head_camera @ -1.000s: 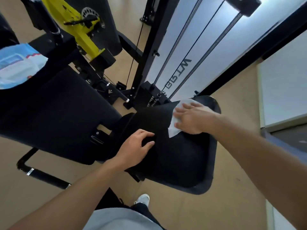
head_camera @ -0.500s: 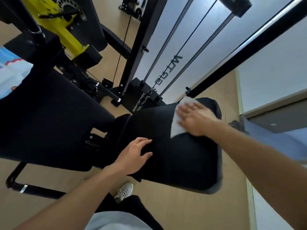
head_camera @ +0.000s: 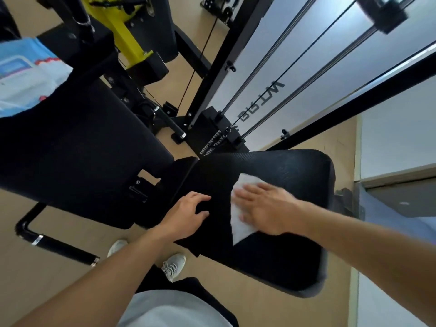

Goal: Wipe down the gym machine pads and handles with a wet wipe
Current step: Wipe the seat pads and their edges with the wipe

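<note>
right hand [head_camera: 266, 208] lies flat, fingers straight, pressing white wet wipe [head_camera: 239, 223] onto black seat pad [head_camera: 295, 175]. left hand [head_camera: 186, 214], grip curled, clasps the pad's near edge.

a blue and white wipes packet [head_camera: 26, 76] lies at the upper left. a yellow frame part [head_camera: 122, 31] stands behind it. two white sneakers [head_camera: 173, 265] stand on the tan floor [head_camera: 335, 142], near a black floor bar [head_camera: 56, 244].
</note>
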### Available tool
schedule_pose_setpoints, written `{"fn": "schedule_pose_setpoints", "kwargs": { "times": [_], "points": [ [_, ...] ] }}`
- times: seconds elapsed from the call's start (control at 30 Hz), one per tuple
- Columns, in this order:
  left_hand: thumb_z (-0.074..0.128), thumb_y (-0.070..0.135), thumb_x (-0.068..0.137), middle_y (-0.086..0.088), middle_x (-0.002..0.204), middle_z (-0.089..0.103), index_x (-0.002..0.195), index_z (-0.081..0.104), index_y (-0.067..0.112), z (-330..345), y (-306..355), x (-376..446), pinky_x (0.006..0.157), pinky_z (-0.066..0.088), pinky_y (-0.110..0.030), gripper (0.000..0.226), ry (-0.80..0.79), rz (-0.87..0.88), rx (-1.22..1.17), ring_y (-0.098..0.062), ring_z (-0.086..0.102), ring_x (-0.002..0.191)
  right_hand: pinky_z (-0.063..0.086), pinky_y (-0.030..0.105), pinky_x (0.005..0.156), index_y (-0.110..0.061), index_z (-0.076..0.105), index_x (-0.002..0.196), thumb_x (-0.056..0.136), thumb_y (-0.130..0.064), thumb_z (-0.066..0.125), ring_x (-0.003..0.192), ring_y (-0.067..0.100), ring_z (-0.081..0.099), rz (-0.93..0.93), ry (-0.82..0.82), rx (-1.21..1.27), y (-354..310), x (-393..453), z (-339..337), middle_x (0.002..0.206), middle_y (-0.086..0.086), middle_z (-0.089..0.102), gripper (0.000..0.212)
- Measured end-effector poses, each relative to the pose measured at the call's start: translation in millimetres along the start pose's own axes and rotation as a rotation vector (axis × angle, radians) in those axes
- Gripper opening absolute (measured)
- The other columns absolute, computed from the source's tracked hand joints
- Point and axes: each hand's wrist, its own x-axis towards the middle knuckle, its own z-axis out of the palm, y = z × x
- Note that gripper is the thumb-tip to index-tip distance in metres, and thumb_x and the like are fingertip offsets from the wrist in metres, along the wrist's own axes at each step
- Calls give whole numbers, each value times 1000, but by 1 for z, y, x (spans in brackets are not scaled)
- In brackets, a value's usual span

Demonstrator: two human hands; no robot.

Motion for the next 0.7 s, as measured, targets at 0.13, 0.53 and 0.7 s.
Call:
{"fn": "schedule_pose_setpoints", "kwargs": {
  "times": [0.13,0.53,0.7],
  "points": [
    [60,34,100,20,142,45,143,52,33,10,-1,-4,114,37,-30,44,60,-25,-14,-6,42,135,0,42,128,-20,-1,164,108,-52,13,158,21,-5,287,-50,63,82,62,-30,172,-1,-5,66],
    [59,36,98,22,141,48,139,54,34,21,-12,-15,114,37,-33,41,152,-70,-89,-4,41,134,-25,29,115,-15,14,164,112,-44,22,158,20,-9,-333,-13,-208,-27,26,4,172,2,-1,60],
    [59,40,99,26,141,46,139,53,39,24,-16,-26,113,38,-32,40,157,-101,-98,-2,41,135,0,43,128,-17,-2,164,109,-52,15,158,23,-5,155,-90,36,66,93,-33,172,1,-6,68]
  ]
}}
